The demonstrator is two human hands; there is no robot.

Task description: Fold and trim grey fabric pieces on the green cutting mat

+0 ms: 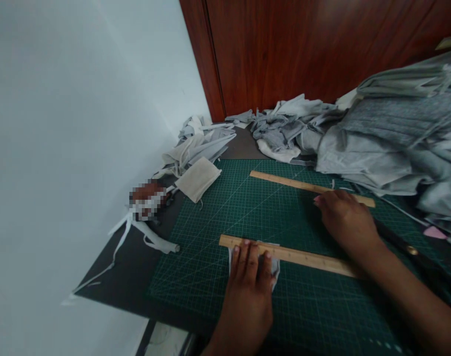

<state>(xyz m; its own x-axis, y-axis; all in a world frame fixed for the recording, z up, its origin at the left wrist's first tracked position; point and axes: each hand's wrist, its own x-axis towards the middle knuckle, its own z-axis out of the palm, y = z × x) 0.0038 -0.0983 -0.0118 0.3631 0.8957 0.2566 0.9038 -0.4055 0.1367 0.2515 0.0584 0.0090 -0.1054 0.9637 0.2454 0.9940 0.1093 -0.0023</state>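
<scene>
My left hand [248,287] lies with its fingers stretched flat over a wooden ruler [310,258] and a small light grey fabric piece [275,267] beneath it. The fabric shows on both sides of the hand and rests on a green cutting mat [195,274]. Over the right part of the mat, my right hand [346,217] is closed, with a small pink tip, seemingly tailor's chalk [317,200], at its fingers. A second wooden ruler [280,179] lies farther back, partly behind that hand. Black-handled scissors [410,249] sit under and beside my right forearm.
A folded beige fabric piece [198,179] lies on the mat's far left corner. Fabric scraps [195,148] pile up by the white wall. Large grey cloth heaps [373,148] fill the back right. A pink chalk piece [435,232] lies at the right.
</scene>
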